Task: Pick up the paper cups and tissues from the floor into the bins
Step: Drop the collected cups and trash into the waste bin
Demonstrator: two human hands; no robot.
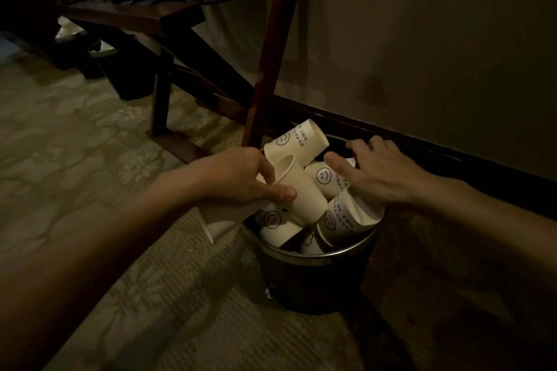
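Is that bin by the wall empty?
No, paper cups are piled in the bin up past its rim.

Lower centre, a bin stands on the floor near the wall at right, with paper cups heaped in it. The left grip holds a cup at its left rim, and the right grip lies over the cups at right. At upper left, a second bin stands under a wooden rack.

A single head-worn camera looked forward and steeply down, close above the bin near the frame's centre. The carpeted floor spread to the left, and the wall rose far right.
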